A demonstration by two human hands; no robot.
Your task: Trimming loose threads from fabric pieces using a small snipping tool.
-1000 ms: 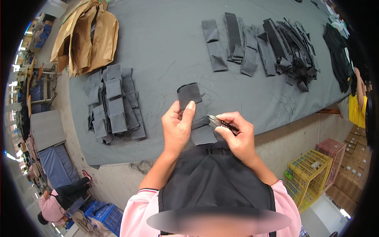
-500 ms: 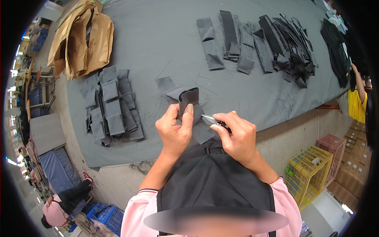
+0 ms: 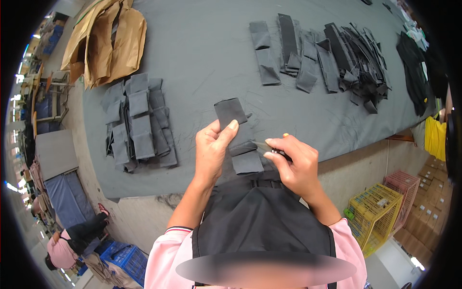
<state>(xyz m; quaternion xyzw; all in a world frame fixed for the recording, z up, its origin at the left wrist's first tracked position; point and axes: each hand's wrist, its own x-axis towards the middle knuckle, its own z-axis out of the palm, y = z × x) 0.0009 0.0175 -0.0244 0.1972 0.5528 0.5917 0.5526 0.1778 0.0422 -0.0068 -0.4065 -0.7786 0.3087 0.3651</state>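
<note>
My left hand [image 3: 211,147] pinches a dark grey fabric strip [image 3: 230,111] between thumb and fingers. The strip's folded upper end stands above the thumb, and its lower end [image 3: 248,163] hangs down toward me in folds. In my right hand [image 3: 296,159] is a pair of thread snips [image 3: 262,145] with a black grip. Their pale, blurred blades point left at the edge of the strip; whether they touch it I cannot tell. Left of my hands lies a heap of folded grey strips [image 3: 140,125].
The table [image 3: 192,58] is covered in grey cloth with loose threads. A brown paper bag [image 3: 113,45] stands far left. More dark strips [image 3: 346,62] lie far right, beside black cloth [image 3: 411,72]. Yellow [image 3: 378,212] and pink [image 3: 402,190] crates stand right; a person [image 3: 65,248] is lower left.
The fabric strip has been turned and unfolded: its upper end lies flatter, and its lower end hangs lower toward me. The snips stay beside it in my right hand.
</note>
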